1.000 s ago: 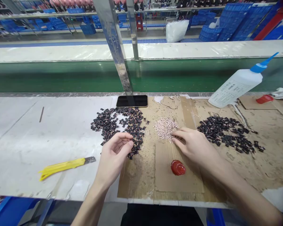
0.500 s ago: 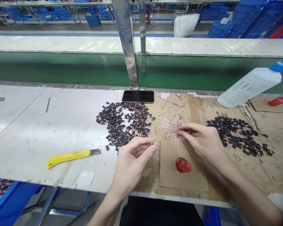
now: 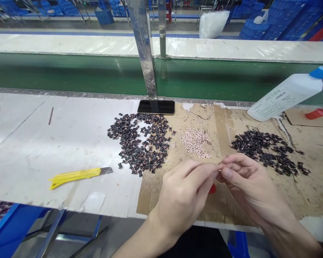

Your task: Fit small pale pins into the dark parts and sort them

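My left hand (image 3: 187,191) and my right hand (image 3: 249,182) meet fingertip to fingertip over the cardboard. Both are pinched closed, and what lies between the fingers is too small and covered to name. Partly hidden behind my left fingers is a small red cap-like dish (image 3: 212,189). Just beyond the hands spreads a pile of tiny pinkish pieces (image 3: 196,141). Small black parts form one heap (image 3: 144,152) on the left and another heap (image 3: 261,145) on the right, near my right hand.
A yellow utility knife (image 3: 75,176), blade out, lies at left. A phone (image 3: 156,107) rests at the foot of a metal post (image 3: 144,50). To the right, a white bottle with a blue top (image 3: 285,95) leans near a red cap (image 3: 316,114). Behind runs a green belt (image 3: 83,73).
My right hand has left the pinkish pile and come nearer. My left hand has moved right, so the fingertips of both now meet, mostly covering the red dish.
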A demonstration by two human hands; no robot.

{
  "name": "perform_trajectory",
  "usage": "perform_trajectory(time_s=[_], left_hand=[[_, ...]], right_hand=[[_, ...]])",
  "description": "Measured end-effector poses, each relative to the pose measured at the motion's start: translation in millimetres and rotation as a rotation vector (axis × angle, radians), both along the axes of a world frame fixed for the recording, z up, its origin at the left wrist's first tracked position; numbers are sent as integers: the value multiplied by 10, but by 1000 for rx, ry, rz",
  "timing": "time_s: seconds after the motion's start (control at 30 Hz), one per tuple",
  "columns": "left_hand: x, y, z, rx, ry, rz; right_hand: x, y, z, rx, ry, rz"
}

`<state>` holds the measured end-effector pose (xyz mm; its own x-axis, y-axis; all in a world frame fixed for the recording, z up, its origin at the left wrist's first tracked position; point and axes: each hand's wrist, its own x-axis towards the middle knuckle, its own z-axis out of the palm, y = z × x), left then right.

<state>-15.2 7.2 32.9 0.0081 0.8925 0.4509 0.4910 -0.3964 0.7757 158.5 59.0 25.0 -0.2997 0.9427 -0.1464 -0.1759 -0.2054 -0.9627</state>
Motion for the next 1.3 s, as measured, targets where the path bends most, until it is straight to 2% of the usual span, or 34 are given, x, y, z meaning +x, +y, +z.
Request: perform_trajectory(time_s=[0.13, 0.23, 0.3, 0.5, 0.6, 0.8, 0.97, 1.13, 1.3], left_hand=[[-22, -25, -65, 106, 186, 40], [-8, -45, -96, 139, 237, 65], [8, -58, -94, 112, 180, 60], [44, -95, -59, -32, -141, 22], [55, -102, -104, 73, -130, 53], [36, -115, -204, 329, 61, 105], [-17, -167, -201, 368, 153, 42], [6, -261, -239, 266, 79, 39], [-33, -374, -304, 16, -149, 179]], right_hand=[[18, -85, -31, 110, -149, -121], [20, -155, -25, 157, -229, -176], [15, -190, -7, 174, -247, -168], [-22, -217, 66, 266, -251, -19], [-29, -230, 82, 276, -250, 6], [0, -287, 72, 202, -239, 46], [-47, -342, 107, 198, -268, 8], [44, -417, 66, 307, -378, -1], [347, -445, -93, 546, -700, 52]])
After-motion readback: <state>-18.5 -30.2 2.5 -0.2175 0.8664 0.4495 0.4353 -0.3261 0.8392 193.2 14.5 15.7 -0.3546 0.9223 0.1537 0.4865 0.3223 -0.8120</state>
